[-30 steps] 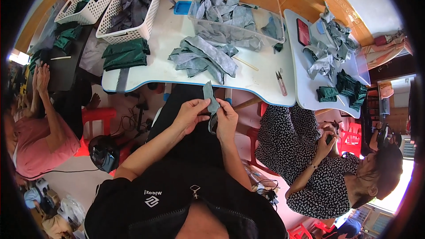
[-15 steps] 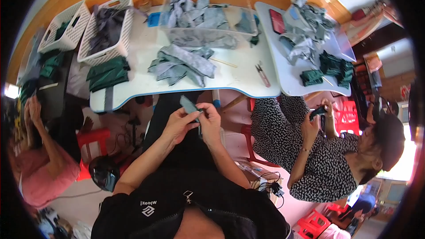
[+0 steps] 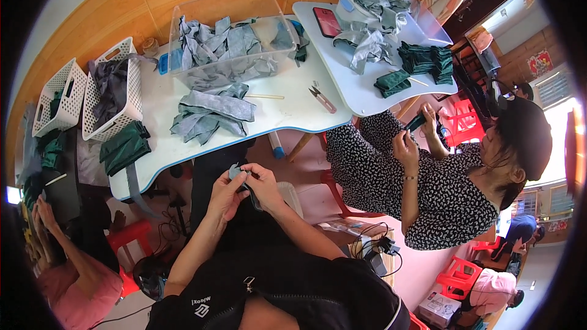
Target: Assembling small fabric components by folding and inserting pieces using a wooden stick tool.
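Note:
Above my lap, in front of the table edge, both hands pinch a small grey-green fabric strip (image 3: 234, 172). My left hand (image 3: 225, 197) is closed on its near left side. My right hand (image 3: 264, 186) closes on the other side, its fingertips meeting the left ones. A darker end of the cloth hangs below the right fingers. Much of the strip is hidden by my fingers. Beyond my hands, a loose pile of grey cloth strips (image 3: 214, 110) lies on the white table (image 3: 281, 113).
A clear plastic bin (image 3: 238, 73) of grey cloth stands behind the pile. Small snips (image 3: 322, 97) and a thin stick (image 3: 265, 96) lie right of it. White baskets (image 3: 131, 101) and folded green cloth (image 3: 125, 148) are left. Co-workers sit on both sides; one handles dark green cloth (image 3: 416, 123).
The view has swung, so the table things sit further left. The strip in my fingers stood up flat before; now it is bunched and less of it shows. Both hands still hold it.

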`<action>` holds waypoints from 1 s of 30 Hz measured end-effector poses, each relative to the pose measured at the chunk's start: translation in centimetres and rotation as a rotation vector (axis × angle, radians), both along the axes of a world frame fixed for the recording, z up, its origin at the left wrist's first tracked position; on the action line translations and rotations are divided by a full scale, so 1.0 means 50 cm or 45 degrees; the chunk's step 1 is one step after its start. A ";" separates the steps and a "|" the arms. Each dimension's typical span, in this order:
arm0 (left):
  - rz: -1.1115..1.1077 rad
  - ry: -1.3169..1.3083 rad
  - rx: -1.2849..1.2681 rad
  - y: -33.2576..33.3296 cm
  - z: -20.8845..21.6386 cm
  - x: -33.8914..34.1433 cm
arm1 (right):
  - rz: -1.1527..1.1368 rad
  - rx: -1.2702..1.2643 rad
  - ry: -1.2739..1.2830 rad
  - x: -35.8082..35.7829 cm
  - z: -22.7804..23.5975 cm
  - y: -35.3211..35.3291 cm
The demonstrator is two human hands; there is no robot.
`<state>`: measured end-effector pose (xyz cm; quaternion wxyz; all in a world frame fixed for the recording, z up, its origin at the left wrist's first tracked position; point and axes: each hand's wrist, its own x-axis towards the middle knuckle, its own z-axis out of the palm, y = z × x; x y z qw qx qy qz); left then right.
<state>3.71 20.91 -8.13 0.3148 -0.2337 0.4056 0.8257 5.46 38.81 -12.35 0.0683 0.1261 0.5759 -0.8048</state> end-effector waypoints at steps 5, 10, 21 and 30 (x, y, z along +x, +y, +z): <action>0.125 0.002 0.151 -0.015 -0.009 -0.008 | -0.010 0.064 0.040 -0.006 -0.001 -0.014; 0.116 0.029 0.060 -0.045 0.007 0.002 | -0.089 0.106 0.081 -0.013 0.019 -0.067; 0.121 0.240 -0.054 -0.062 -0.037 0.029 | -0.197 0.127 0.054 -0.023 -0.056 -0.130; 0.292 0.742 -0.470 -0.040 -0.128 0.021 | -0.251 0.088 -0.065 0.030 -0.060 -0.138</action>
